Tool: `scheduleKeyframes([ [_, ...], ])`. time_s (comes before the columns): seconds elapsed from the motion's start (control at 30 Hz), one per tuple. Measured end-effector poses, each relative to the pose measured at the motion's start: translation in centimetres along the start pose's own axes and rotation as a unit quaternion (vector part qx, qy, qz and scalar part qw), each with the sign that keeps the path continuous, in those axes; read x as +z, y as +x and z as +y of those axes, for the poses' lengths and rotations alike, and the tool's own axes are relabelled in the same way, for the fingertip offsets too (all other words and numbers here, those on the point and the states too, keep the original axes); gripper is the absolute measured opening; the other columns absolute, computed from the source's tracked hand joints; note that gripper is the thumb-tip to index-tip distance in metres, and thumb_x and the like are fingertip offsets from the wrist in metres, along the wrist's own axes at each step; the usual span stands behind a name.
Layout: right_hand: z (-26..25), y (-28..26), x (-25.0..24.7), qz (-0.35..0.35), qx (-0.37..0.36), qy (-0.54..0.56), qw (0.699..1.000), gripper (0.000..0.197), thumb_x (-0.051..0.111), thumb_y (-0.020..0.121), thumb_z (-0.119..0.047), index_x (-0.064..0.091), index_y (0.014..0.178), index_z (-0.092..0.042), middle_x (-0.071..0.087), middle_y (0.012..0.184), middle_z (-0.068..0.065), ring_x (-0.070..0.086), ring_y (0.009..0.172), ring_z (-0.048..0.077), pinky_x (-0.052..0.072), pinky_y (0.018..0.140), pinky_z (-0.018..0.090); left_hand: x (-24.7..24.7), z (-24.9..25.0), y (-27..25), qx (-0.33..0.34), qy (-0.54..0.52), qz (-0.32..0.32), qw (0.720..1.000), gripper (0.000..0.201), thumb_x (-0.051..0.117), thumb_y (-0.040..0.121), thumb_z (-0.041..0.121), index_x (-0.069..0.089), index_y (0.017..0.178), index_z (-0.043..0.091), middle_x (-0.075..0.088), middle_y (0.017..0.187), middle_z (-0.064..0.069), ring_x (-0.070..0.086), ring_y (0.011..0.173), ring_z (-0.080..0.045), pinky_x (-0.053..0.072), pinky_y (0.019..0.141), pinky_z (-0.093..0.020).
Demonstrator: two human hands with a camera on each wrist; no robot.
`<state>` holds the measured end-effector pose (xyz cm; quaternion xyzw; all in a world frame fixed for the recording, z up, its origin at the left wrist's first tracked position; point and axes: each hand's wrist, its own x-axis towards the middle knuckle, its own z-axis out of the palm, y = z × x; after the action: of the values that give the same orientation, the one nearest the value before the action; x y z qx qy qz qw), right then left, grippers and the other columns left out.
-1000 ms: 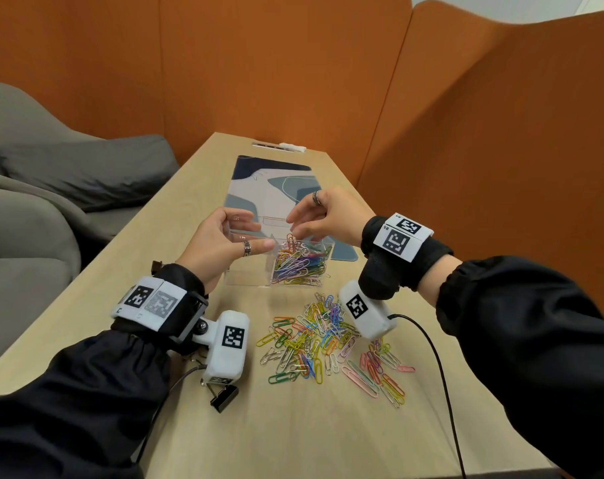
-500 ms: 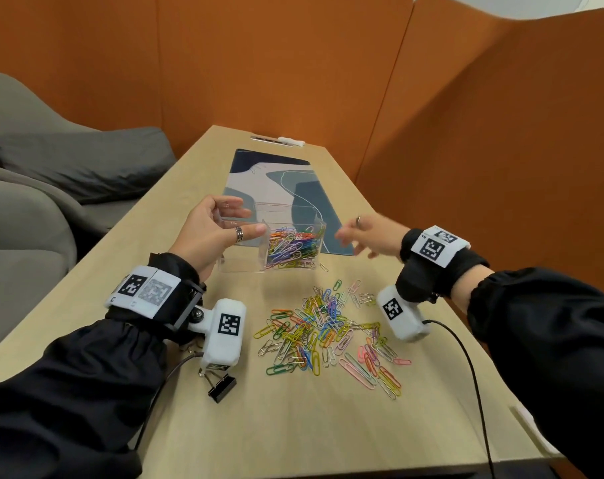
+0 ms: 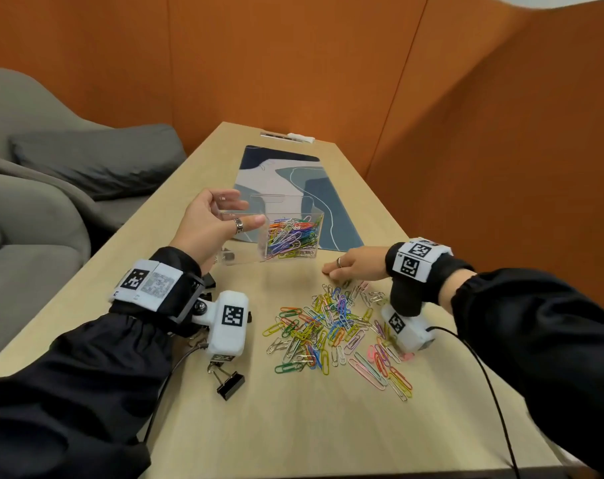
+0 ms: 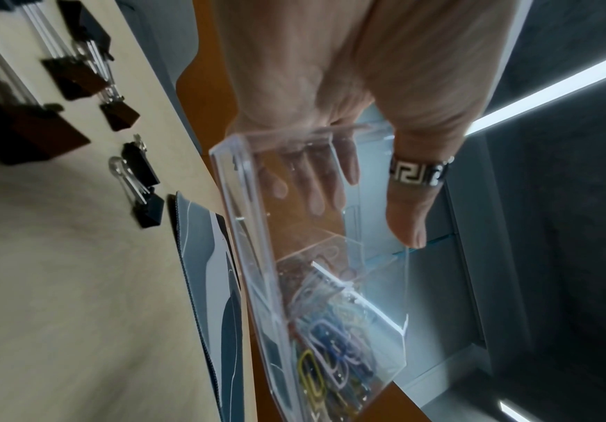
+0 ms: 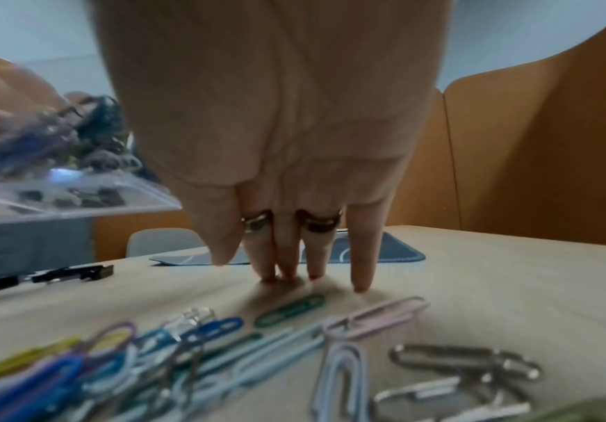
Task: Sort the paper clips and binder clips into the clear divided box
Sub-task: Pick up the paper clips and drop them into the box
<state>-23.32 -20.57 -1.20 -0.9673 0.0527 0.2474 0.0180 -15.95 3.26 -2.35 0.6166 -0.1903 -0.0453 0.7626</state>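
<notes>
My left hand (image 3: 242,214) grips the clear divided box (image 3: 293,202) by its left end, thumb on the near wall, and holds it tilted just off the table. Its right compartment is packed with coloured paper clips (image 3: 291,238). In the left wrist view my left hand (image 4: 363,217) shows through the box (image 4: 244,228). My right hand (image 3: 331,271) is empty, straight fingers touching the table at the far edge of the loose paper clip pile (image 3: 331,328). In the right wrist view the fingertips (image 5: 287,275) stand just beyond a green clip (image 5: 290,309). A black binder clip (image 3: 229,383) lies near my left wrist.
More black binder clips (image 4: 139,171) lie on the table under my left wrist, with others (image 3: 209,280) partly hidden. A blue patterned mat (image 3: 293,181) lies behind the box. Orange partition walls close the far and right sides; grey sofas stand to the left.
My right hand left the top of the box and came down to the right onto the table at the far edge of the pile. The left hand kept hold of the box.
</notes>
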Motion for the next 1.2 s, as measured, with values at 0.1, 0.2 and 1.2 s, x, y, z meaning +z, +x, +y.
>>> scheduleKeyframes([
  [0.1, 1.2, -2.0, -0.2, 0.002, -0.016, 0.031, 0.999, 0.037, 0.046, 0.094, -0.041, 0.064, 0.12, -0.021, 0.059, 0.131, -0.005, 0.055, 0.117, 0.015, 0.038, 0.106, 0.033, 0.2, -0.1, 0.0, 0.001, 0.003, -0.003, 1.0, 0.047, 0.077, 0.068, 0.006, 0.051, 0.105, 0.017, 0.062, 0.1, 0.0, 0.06, 0.089, -0.012, 0.047, 0.075, -0.025],
  [0.2, 2.0, -3.2, 0.0, 0.09, -0.008, 0.076, 0.993, 0.033, 0.047, 0.095, -0.036, 0.065, 0.118, -0.019, 0.065, 0.117, -0.002, 0.055, 0.097, 0.012, 0.041, 0.093, 0.027, 0.3, -0.2, -0.1, 0.001, 0.012, -0.009, 1.0, 0.047, 0.077, 0.068, 0.006, 0.051, 0.105, 0.018, 0.061, 0.102, 0.0, 0.06, 0.091, -0.014, 0.048, 0.077, -0.027],
  [1.2, 0.9, -10.1, 6.6, -0.048, 0.013, 0.081, 0.995, 0.056, 0.084, 0.052, -0.053, 0.039, 0.081, -0.037, 0.043, 0.107, -0.003, 0.059, 0.077, 0.024, 0.054, 0.078, 0.038, 0.7, -0.4, -0.5, 0.001, 0.048, -0.033, 0.998, 0.061, 0.079, 0.062, 0.014, 0.05, 0.116, 0.012, 0.062, 0.103, 0.001, 0.061, 0.091, -0.015, 0.049, 0.077, -0.03],
])
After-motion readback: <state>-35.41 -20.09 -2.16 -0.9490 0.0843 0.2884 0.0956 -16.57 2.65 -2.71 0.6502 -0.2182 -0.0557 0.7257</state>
